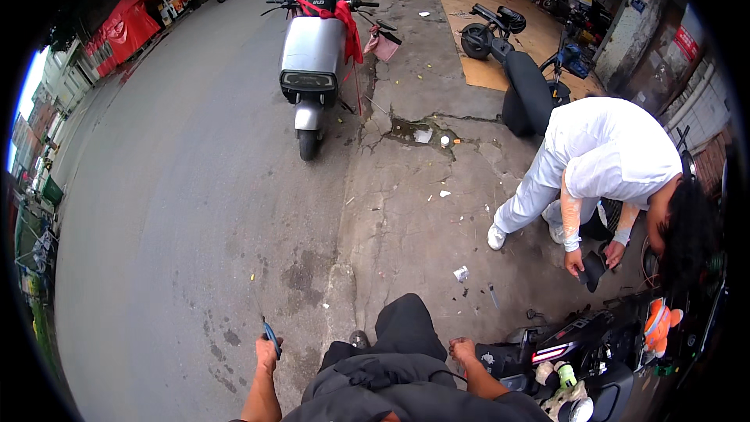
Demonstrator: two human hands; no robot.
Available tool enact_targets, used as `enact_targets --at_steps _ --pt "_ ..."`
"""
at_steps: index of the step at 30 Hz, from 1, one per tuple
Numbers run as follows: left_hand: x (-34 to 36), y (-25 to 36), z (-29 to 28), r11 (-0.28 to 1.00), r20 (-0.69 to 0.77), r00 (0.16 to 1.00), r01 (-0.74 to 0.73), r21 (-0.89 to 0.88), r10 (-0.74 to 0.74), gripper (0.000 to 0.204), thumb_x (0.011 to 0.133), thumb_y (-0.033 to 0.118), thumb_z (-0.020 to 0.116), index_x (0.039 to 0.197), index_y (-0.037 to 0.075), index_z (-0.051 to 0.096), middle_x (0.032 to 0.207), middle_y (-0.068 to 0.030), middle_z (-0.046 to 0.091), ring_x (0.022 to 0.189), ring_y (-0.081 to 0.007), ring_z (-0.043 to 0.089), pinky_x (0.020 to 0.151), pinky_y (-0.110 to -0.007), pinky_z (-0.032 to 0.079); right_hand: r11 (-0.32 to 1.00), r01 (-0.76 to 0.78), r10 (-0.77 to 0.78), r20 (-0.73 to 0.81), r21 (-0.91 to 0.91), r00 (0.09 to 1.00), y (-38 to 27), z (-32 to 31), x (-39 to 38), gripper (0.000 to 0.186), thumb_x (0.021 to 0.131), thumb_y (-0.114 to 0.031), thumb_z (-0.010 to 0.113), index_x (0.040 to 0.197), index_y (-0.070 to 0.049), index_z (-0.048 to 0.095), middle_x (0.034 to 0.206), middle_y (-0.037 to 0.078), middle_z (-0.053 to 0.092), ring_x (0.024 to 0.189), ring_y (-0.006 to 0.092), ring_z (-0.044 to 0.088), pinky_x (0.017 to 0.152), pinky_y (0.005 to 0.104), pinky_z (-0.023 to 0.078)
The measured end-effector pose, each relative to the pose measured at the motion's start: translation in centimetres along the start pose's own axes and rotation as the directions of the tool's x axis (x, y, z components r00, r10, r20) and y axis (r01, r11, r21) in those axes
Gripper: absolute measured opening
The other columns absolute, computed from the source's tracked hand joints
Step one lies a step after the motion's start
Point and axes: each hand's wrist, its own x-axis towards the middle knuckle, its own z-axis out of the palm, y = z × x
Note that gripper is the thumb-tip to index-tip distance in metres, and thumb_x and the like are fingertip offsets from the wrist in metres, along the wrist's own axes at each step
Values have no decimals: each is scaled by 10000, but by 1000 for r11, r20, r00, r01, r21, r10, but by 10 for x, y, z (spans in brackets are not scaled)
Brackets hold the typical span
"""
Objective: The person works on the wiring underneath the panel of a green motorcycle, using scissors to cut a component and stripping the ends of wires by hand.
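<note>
My left hand (267, 353) is closed around a slim blue-handled tool (272, 334) with a thin dark tip, held out over the road; its exact kind is too small to tell. My right hand (462, 350) is beside my right knee with its fingers curled in, close to the black scooter (574, 332) on the right. Whether anything lies inside those fingers is hidden. A co-worker (617, 148) in a white top bends over beyond that scooter, holding a dark flat piece (593, 270) in both hands.
A silver scooter (312, 62) draped with red cloth is parked ahead. Between us, the cracked pavement has a broken hole (410, 133) and litter (461, 273). Another black scooter (523, 86) stands by the shop front. An orange plush toy (660, 327) hangs on the near scooter.
</note>
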Motion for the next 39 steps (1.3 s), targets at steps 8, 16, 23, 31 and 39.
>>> enact_targets --at_steps 8,16,23,31,39 --pt "166 240 161 944 142 953 -290 158 269 466 662 160 735 1051 -53 591 881 -162 669 774 -263 645 715 -356 492 1000 17 -15 -76 24 997 -183 5 123 89 815 -81 558 856 -40 626 655 51 577 502 156 523 427 290 384" --pt "177 340 252 613 142 983 -39 789 -120 383 744 190 560 1064 -3 649 1068 -261 636 1046 -395 602 908 -430 479 943 267 -253 -94 200 963 -510 -70 211 168 823 -157 629 838 8 602 673 46 578 539 107 502 488 268 410" --pt "308 498 335 511 150 966 -23 859 -210 345 758 240 600 980 -8 687 1046 -229 657 1026 -366 624 867 -417 499 931 333 -324 -83 149 942 -716 -79 326 186 865 -178 630 918 -4 591 741 39 594 609 104 524 531 245 416" --pt "452 841 553 407 511 859 -462 788 -15 362 735 235 597 1025 34 677 1047 -216 659 1037 -356 621 880 -411 490 966 17 33 -188 259 982 -790 -124 447 81 827 -89 574 875 -30 602 656 42 560 475 126 486 400 261 349" --pt "465 1121 780 426 807 559 -787 445 190 356 746 276 603 1027 59 634 980 -220 659 988 -357 624 872 -436 473 877 -191 66 284 441 956 -893 -189 562 132 820 -254 427 706 -188 413 590 -10 321 453 134 358 389 269 239"
